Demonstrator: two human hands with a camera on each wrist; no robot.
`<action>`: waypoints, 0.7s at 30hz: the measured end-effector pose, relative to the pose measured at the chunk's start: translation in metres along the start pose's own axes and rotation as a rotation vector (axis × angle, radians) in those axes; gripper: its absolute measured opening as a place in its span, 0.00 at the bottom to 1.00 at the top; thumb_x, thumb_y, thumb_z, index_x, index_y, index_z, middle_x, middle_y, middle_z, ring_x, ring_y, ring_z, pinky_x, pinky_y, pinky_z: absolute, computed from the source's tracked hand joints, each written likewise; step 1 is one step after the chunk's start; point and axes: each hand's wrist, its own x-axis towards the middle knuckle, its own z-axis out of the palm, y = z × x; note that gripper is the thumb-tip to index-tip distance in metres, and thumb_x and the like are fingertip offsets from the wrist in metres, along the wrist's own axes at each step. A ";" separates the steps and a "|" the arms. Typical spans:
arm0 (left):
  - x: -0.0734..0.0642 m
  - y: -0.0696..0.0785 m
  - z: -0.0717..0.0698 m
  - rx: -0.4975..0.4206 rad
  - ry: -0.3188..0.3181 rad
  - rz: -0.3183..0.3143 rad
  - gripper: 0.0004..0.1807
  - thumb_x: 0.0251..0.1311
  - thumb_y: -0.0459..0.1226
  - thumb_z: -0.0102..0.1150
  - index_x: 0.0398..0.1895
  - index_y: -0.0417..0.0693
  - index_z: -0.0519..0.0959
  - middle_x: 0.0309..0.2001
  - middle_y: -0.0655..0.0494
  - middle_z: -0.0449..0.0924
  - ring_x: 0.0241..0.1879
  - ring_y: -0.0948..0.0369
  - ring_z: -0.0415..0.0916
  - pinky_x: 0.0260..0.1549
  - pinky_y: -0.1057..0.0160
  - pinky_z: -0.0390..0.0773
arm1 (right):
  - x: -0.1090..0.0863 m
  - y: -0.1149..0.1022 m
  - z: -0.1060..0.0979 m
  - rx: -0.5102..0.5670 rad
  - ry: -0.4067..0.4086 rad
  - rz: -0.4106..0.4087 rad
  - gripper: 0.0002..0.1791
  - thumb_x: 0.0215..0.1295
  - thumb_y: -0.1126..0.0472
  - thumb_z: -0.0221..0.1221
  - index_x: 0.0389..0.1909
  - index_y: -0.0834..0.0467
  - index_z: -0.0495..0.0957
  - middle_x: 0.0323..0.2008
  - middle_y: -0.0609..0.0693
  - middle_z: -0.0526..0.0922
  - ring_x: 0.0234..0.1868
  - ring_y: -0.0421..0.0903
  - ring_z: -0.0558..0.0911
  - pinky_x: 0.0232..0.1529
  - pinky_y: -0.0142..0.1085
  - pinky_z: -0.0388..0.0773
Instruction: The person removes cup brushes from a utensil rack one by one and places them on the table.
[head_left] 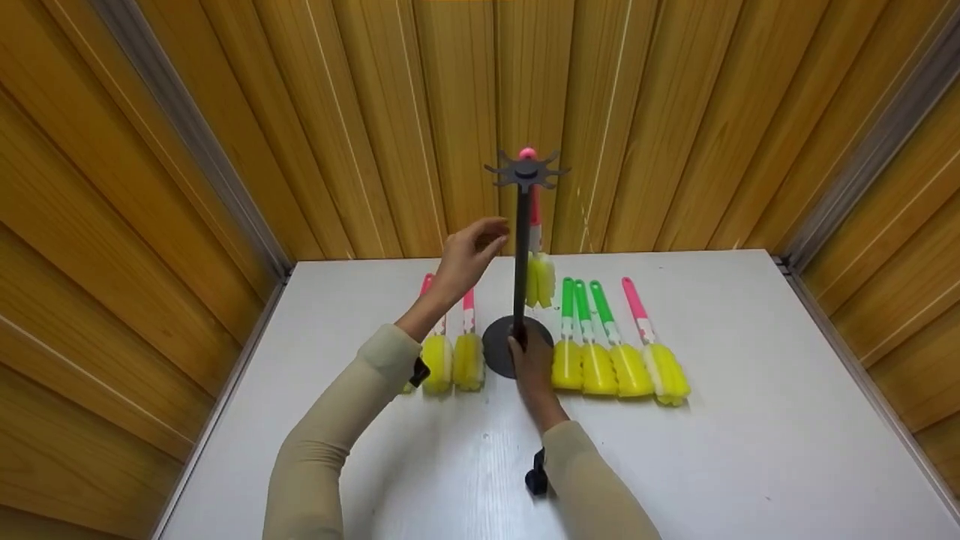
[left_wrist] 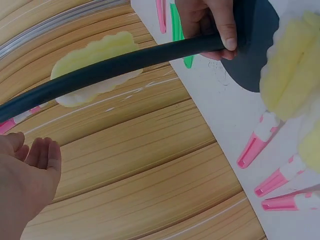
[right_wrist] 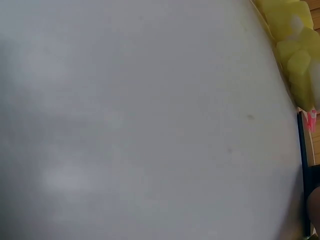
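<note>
A dark stand [head_left: 522, 255] with a round base and a crown of hooks [head_left: 526, 172] rises from the white table. One sponge brush [head_left: 541, 279] with a pink handle hangs from the crown, behind the pole. My right hand [head_left: 534, 364] grips the pole low down, just above the base; the left wrist view shows its thumb and fingers around the pole [left_wrist: 125, 62]. Left of the pole, my left hand [head_left: 466, 259] is raised with fingers loosely bent and nothing in them. It is apart from the hanging brush. Only a fingertip of the right hand shows in the right wrist view.
Right of the base lie several sponge brushes with green handles [head_left: 583, 300] and one with a pink handle [head_left: 634, 300]. More pink-handled brushes [head_left: 469, 360] lie to the left, partly behind my left arm. Wood-patterned walls [head_left: 450, 112] enclose the back and sides of the table [head_left: 750, 450].
</note>
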 end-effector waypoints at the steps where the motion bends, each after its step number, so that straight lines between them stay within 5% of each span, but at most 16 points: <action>1: 0.003 0.001 0.000 -0.008 -0.020 0.009 0.17 0.72 0.33 0.58 0.61 0.43 0.79 0.54 0.49 0.84 0.52 0.60 0.81 0.55 0.63 0.79 | 0.000 0.000 0.001 -0.008 0.004 -0.005 0.12 0.76 0.62 0.57 0.55 0.62 0.75 0.48 0.57 0.84 0.48 0.52 0.82 0.59 0.47 0.79; 8: 0.018 0.007 0.000 -0.092 -0.155 0.044 0.18 0.72 0.31 0.57 0.63 0.44 0.78 0.56 0.49 0.83 0.53 0.56 0.82 0.55 0.61 0.79 | 0.002 0.000 0.002 -0.054 0.026 0.018 0.13 0.74 0.62 0.59 0.54 0.63 0.75 0.48 0.59 0.85 0.48 0.54 0.83 0.57 0.49 0.79; 21: 0.034 0.000 -0.002 -0.225 -0.255 0.080 0.18 0.72 0.26 0.53 0.64 0.36 0.75 0.56 0.43 0.82 0.56 0.54 0.80 0.59 0.58 0.77 | 0.001 0.000 0.004 -0.021 0.027 0.041 0.12 0.74 0.62 0.60 0.53 0.63 0.75 0.47 0.59 0.85 0.46 0.54 0.82 0.58 0.49 0.79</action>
